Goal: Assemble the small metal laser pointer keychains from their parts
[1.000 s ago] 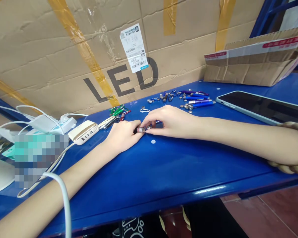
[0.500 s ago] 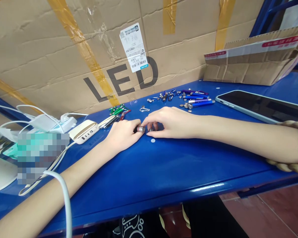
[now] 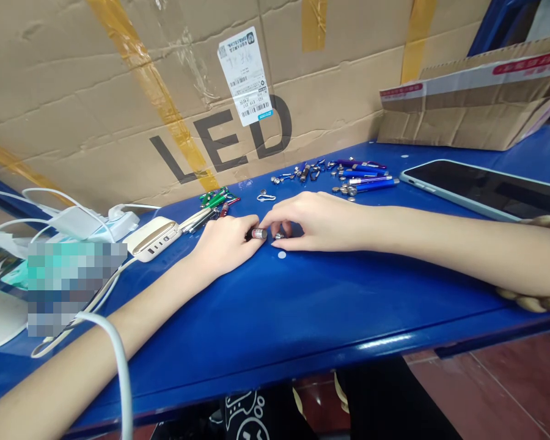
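My left hand (image 3: 224,243) rests on the blue table (image 3: 275,305), fingers closed round a small dark tube with a metal end (image 3: 257,233). My right hand (image 3: 318,220) lies just to its right, fingertips pinched on a small metal piece (image 3: 278,235) close to the tube's end. A small white dot (image 3: 282,254) lies on the table just below both hands. Behind the hands lie green and red pen-like tubes (image 3: 213,205), a metal clip (image 3: 266,197), several small metal parts (image 3: 302,174) and blue and purple tubes (image 3: 366,177).
A large cardboard sheet marked LED (image 3: 220,140) stands along the back. A cardboard box (image 3: 467,104) and a tablet (image 3: 486,189) are at the right. At the left are a power bank (image 3: 153,238), white chargers and cables (image 3: 82,223), a blurred patch and a braided rope (image 3: 531,302) by my right arm.
The two hands have drawn a little apart: the metal piece in my right fingers now sits clear of the tube's end. The view has shifted slightly.
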`<state>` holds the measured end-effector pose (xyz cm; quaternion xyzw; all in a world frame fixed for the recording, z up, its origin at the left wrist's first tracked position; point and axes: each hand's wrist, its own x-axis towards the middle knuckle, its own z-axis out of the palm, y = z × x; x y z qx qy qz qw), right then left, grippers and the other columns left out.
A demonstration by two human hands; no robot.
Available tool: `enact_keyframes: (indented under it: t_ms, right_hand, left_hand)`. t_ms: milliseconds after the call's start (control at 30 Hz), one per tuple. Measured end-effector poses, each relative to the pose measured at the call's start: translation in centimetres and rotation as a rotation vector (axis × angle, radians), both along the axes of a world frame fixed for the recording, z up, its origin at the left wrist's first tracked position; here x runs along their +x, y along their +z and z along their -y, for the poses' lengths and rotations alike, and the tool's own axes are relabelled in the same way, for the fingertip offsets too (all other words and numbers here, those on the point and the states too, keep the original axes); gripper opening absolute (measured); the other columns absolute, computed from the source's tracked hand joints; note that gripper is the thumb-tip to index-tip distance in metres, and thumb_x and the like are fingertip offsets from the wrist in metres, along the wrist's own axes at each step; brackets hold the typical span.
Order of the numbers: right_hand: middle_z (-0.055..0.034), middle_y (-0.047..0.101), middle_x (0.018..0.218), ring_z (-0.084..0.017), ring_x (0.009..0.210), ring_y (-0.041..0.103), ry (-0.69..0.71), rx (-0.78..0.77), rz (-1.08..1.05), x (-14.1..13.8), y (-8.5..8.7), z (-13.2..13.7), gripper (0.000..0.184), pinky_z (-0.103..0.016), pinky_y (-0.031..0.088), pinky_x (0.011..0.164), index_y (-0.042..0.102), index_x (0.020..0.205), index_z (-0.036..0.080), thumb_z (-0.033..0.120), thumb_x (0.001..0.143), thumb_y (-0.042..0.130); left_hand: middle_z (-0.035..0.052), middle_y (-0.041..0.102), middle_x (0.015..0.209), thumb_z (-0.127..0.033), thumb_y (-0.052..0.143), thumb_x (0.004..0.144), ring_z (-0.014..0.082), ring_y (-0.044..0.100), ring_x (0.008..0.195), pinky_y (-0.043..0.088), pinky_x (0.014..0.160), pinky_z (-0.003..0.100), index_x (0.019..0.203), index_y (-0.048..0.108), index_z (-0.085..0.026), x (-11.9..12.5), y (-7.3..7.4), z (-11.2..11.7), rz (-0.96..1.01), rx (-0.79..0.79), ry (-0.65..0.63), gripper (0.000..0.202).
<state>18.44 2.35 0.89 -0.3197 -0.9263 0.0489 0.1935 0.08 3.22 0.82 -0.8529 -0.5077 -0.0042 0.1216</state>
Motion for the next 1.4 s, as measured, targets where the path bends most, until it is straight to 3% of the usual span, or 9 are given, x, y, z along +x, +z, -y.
enact_keyframes:
  t_ms: [333,800,1400]
  right_hand:
    - [-0.0003,0.061,0.082,-0.009,0.067,0.052,-0.017,-0.009,0.030,-0.02,0.09,0.09,0.029,-0.022,0.034,0.060,0.062,0.105,0.022,0.023,0.077,0.055]
    - [0.0024,0.057,0.076,-0.009,0.076,0.055,-0.003,-0.027,0.012,0.07,-0.13,-0.09,0.029,-0.021,0.036,0.069,0.061,0.105,0.021,0.026,0.077,0.055]
    - [-0.0003,0.060,0.084,-0.012,0.076,0.055,-0.017,-0.009,0.102,0.33,-0.04,0.25,0.035,-0.021,0.035,0.062,0.053,0.113,0.020,0.029,0.080,0.051]
  left_hand:
    - [0.0022,0.063,0.067,-0.036,0.031,0.080,0.0202,0.058,0.066,0.034,0.053,0.025,0.078,0.059,-0.022,0.01,-0.07,-0.08,0.011,0.003,0.002,0.031]
    - [0.0012,0.061,0.065,-0.035,0.033,0.079,0.0186,0.057,0.066,0.039,0.064,0.026,0.078,0.060,-0.020,0.03,-0.22,-0.15,0.029,0.005,0.005,0.030]
    - [0.0008,0.061,0.067,-0.036,0.035,0.076,0.0205,0.058,0.069,0.038,0.058,0.024,0.077,0.061,-0.022,0.18,-0.12,-0.01,0.015,0.062,0.043,0.030]
